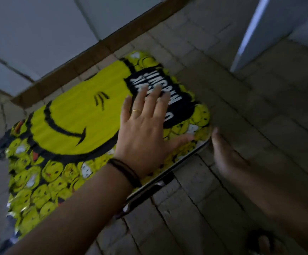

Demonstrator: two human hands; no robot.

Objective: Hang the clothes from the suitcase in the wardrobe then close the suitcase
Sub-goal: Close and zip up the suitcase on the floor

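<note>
Lying flat on the tiled floor (241,116), the suitcase (63,115) shows its yellow shell with one large smiling face, many small ones and a black patch of white letters. Its far long side runs near a brown skirting board (87,57) under a pale wall (39,24). The shell is down on the lower half; if the fastening is done, I cannot tell. The left hand (142,133) rests palm down on the shell near the right end, with fingers straight and spread wide, holding nothing. It has a ring (137,110) on one finger and a dark band (125,170) on the wrist. The right hand (225,155) is just beside the near right corner of the suitcase, but it is strongly blurred, so its state cannot be told. A dark handle (153,188) sits on the near edge.
</note>
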